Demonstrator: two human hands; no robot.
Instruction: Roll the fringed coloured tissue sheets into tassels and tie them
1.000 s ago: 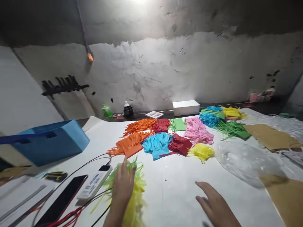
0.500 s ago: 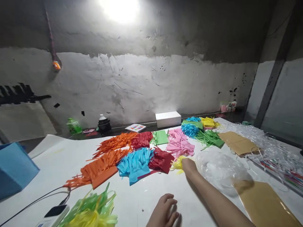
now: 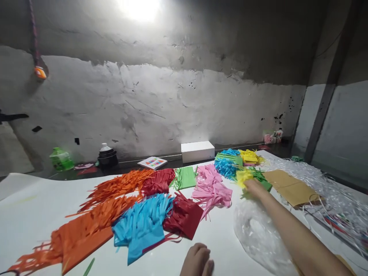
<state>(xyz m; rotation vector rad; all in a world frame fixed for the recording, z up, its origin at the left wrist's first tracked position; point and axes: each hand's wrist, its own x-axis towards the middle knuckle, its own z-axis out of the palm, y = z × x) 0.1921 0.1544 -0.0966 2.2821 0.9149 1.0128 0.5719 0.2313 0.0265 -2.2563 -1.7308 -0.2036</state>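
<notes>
"right hand [image 3: 253, 188] first: what do you make of it?"

"from my end, its fingers look closed on a yellow fringe [image 3: 243, 177], though blur hides the tips. it reaches forward over the white table [image 3: 220, 234], so the yellow paper sits toward the far right, by the green fringe [image 3: 266, 186] and the blue bundle [image 3: 225, 168]. whether it touches either, i can't tell."

"why grip it by the near side?"

"my guess: that leaves the loose strips uncrushed."

"and the left hand [image 3: 197, 260]?"

"half curled at the bottom edge, partly cut off, with nothing in it that i can see. it's near the front red fringe [image 3: 186, 216] but apart from it. i'd say it's just out of the other arm's way."

"why are the rest spread like that?"

"the orange fringe [image 3: 86, 230], light blue fringe [image 3: 143, 222] and that red one lie in a row, edges meeting or overlapping, with the pink fringe [image 3: 213, 188] just beyond. i judge that laying them flat, mostly one color to a bundle, keeps the strips from tangling."

"what's by the forearm?"

"a clear plastic bag [image 3: 255, 237], partly hidden behind it from where i watch."
</notes>
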